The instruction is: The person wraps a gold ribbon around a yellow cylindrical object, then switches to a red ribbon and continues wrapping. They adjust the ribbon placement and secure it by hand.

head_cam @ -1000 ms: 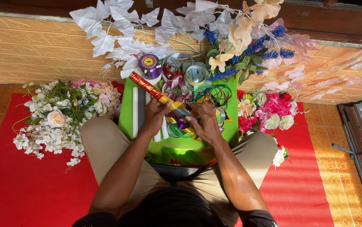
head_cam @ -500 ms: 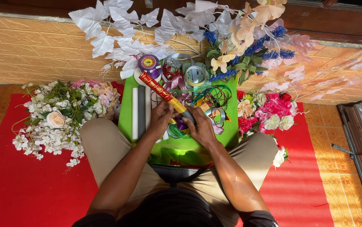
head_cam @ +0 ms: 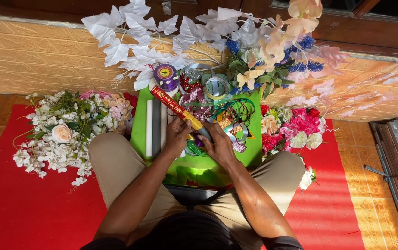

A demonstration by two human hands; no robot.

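I have both hands on the red-and-gold tube [head_cam: 176, 107] over the green table [head_cam: 139, 125] middle: left hand [head_cam: 177, 137] gripping, right hand [head_cam: 217, 144] clamped near its end. I judge steady twisting comes next.

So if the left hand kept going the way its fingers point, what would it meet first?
The left hand points up and slightly right along the red and gold tube it grips. Beyond that, probably the purple ribbon spool, though depth is unclear.
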